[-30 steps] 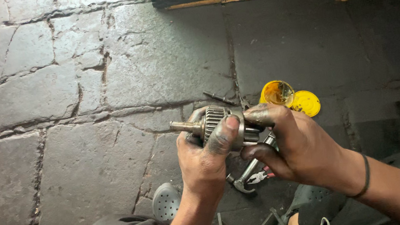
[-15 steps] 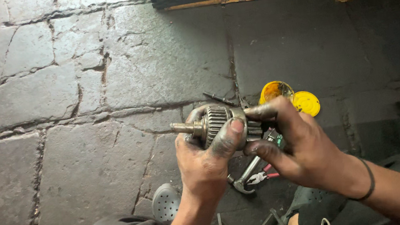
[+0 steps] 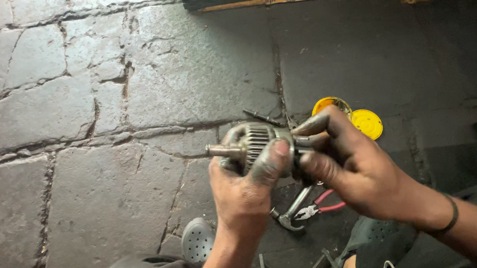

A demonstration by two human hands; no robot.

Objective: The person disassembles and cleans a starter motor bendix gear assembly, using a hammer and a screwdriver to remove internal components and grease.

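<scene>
A person grips a greasy metal motor part in both hands above a stone-slab floor. The left hand comes up from below and closes around its near side, the thumb pressed flat over the ribbed drum. The right hand closes on its right end, the forefinger laid straight along the top and the other fingers curled about that end; what they pinch there is hidden. The part lies between the two hands with its long axis running left to right, and a short bare shaft juts from its left end, beyond the left hand's fingers and free of both. Both hands touch the part, the left bearing most of its body. The part is grey and dull, its drum cut with fine parallel slots and smeared dark with oil.

On the floor just below the hands lie a hammer and red-handled pliers. Beyond the right hand sit a yellow tin and its yellow lid, side by side.
</scene>
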